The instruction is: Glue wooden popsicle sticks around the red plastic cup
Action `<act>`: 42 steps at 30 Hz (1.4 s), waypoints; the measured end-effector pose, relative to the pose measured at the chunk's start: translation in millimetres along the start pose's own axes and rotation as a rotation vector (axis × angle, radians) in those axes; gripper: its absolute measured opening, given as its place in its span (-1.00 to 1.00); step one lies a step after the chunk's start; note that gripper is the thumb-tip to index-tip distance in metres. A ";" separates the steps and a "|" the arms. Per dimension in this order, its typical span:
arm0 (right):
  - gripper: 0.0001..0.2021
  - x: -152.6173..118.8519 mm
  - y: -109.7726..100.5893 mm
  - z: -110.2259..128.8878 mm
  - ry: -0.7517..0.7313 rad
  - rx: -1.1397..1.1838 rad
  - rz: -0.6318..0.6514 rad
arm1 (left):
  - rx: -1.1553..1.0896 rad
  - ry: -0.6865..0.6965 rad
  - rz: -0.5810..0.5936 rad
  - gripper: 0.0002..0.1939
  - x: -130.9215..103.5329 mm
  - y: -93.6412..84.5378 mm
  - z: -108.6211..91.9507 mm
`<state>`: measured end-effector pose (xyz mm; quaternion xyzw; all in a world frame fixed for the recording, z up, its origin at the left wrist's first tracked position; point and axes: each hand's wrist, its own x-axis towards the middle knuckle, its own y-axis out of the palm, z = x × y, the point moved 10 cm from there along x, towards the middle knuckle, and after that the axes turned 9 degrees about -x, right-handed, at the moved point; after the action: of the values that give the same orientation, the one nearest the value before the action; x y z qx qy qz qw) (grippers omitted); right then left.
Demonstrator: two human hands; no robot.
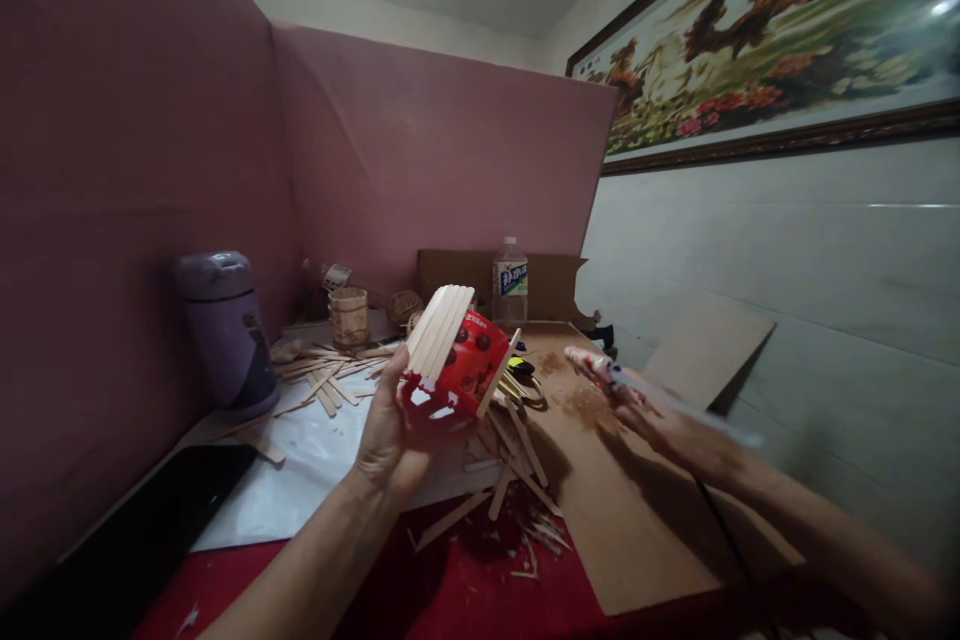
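My left hand [386,435] is wrapped round a red printed cup [476,360], held tilted above the table. Pale craft sticks [442,325] cover part of the cup's side in a row, and a single stick [501,375] stands along its right side. Off to the right, apart from the cup, my right hand [637,410] is closed round a glue gun [600,370] smeared by motion. A translucent glue stick [701,413] juts from its back and a dark cord hangs below.
Loose craft sticks [330,385] lie on white paper [300,480], with more beneath the cup. A purple flask [229,340], a small wooden barrel [349,317] and a bottle [511,285] stand behind. Yellow-handled scissors [525,382] rest by a brown board [637,530].
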<state>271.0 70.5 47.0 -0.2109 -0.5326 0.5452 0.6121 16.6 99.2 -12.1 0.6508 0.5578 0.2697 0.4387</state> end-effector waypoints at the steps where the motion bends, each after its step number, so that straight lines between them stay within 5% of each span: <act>1: -0.63 -3.5 6.5 -11.2 0.010 -0.127 0.028 | -0.002 0.013 0.009 -0.57 -0.2 1.3 -3.2; 4: -0.58 -15.4 29.7 -43.3 0.069 -0.431 0.128 | -0.029 0.060 0.032 -0.57 -1.1 4.5 -13.3; 9: -0.52 -25.3 52.6 -44.0 -0.082 -0.526 0.213 | -0.045 0.131 0.054 -0.56 0.1 5.9 -28.0; 13: -0.60 -18.4 38.4 -23.2 -0.084 -0.560 0.243 | -0.067 0.175 0.039 -0.56 2.8 2.8 -38.2; 17: -0.81 2.2 23.8 37.8 -0.204 -0.490 0.118 | -0.073 0.269 0.098 -0.52 1.1 7.1 -55.4; 24: -0.81 62.4 89.8 102.5 -0.207 -0.397 0.269 | -0.139 0.323 0.192 -0.40 -1.5 11.2 -74.8; 29: -0.89 104.2 135.3 110.8 -0.179 -0.464 0.368 | -0.155 0.324 0.154 -0.46 1.4 4.7 -76.2; 33: -0.76 113.5 161.8 109.4 -0.173 -0.505 0.451 | -0.174 0.312 0.116 -0.44 1.6 2.9 -75.0; 42: -0.79 114.3 168.2 101.8 -0.162 -0.455 0.525 | -0.188 0.300 0.112 -0.43 1.1 3.9 -74.2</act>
<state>88.3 192.8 -10.8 -0.4276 -0.6148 0.5661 0.3445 -43.6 120.3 26.0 0.5894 0.5524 0.4387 0.3937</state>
